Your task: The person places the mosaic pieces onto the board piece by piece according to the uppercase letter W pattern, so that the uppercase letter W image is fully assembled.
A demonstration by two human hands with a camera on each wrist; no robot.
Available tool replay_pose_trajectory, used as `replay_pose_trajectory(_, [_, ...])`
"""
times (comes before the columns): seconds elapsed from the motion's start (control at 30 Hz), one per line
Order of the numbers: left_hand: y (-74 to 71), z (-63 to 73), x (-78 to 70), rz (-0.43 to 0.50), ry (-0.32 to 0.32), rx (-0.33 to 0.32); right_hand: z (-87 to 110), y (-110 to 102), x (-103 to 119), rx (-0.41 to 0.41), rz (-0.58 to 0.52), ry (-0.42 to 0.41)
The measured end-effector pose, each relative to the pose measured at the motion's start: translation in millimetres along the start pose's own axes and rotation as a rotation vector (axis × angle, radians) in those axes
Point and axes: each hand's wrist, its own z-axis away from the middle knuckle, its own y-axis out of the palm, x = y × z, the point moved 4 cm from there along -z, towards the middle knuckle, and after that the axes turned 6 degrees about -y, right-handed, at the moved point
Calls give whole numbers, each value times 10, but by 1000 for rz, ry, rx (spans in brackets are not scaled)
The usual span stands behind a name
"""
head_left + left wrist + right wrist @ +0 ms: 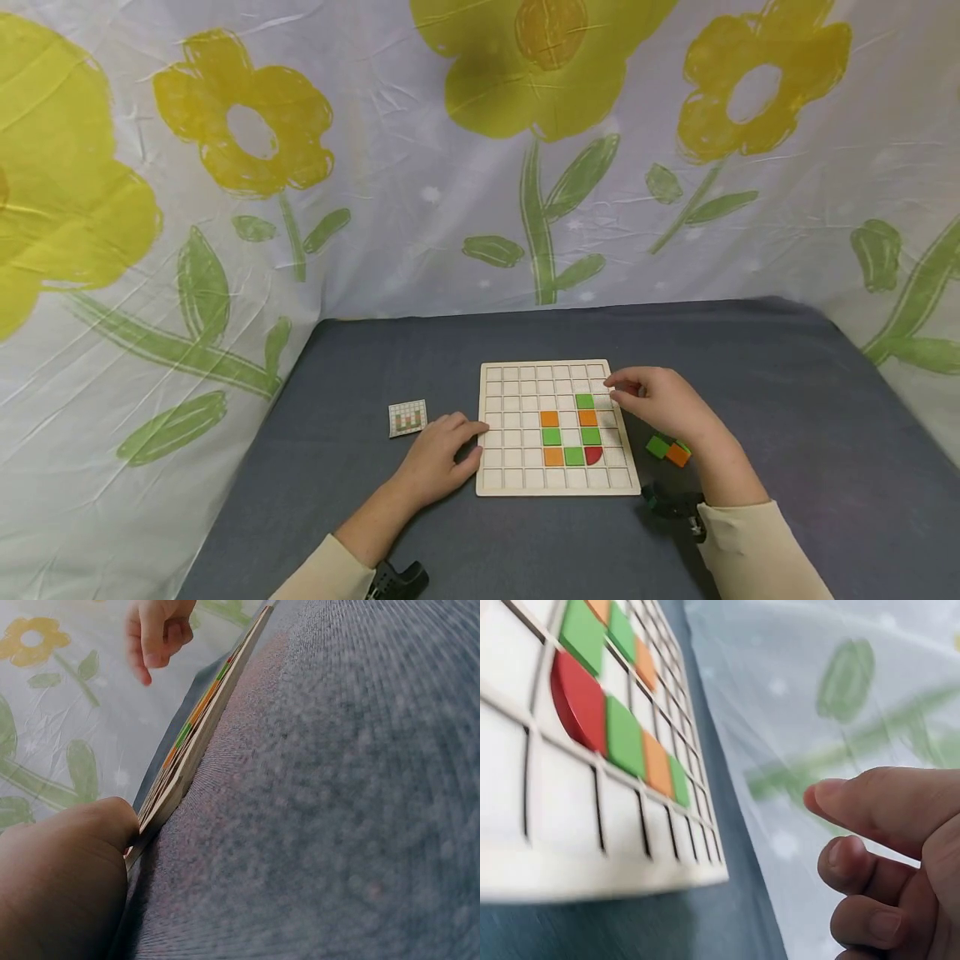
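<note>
grey worktop (382, 358): loose blocks (657, 447) lie nearer the right hand (662, 400), behind its slack, empty fingers (885, 801); left hand (438, 457), relaxed, touches the board (512, 439).

A hand could pass over the bench (450, 342) behind the board (510, 481), or above its left columns; the left hand (441, 457) bars the left edge, the right hand (670, 404) the far right side, and loose blocks (657, 447) lie off the near right side

2 cream sleeves (761, 550), plain cuffs (733, 515), black wrist-worn devices (397, 583), 2 bare hands (441, 458)
</note>
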Motion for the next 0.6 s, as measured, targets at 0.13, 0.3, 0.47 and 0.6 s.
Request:
replay_pose_trajectory(0.13, [-4, -5, 1, 0, -3, 6, 95, -151, -156, -20, -20, 48])
replay_pose_trajectory(0.3, [-11, -9, 9, 2, -1, -5, 212, -303, -409, -54, -9, 98])
replay_pose_trajectory(0.47, [-3, -4, 13, 4, 2, -8, 320, -339, -645, 5, -24, 152])
replay_pose_trajectory(0.6, [3, -1, 5, 2, 1, -8, 374, -301, -773, 104, -61, 198])
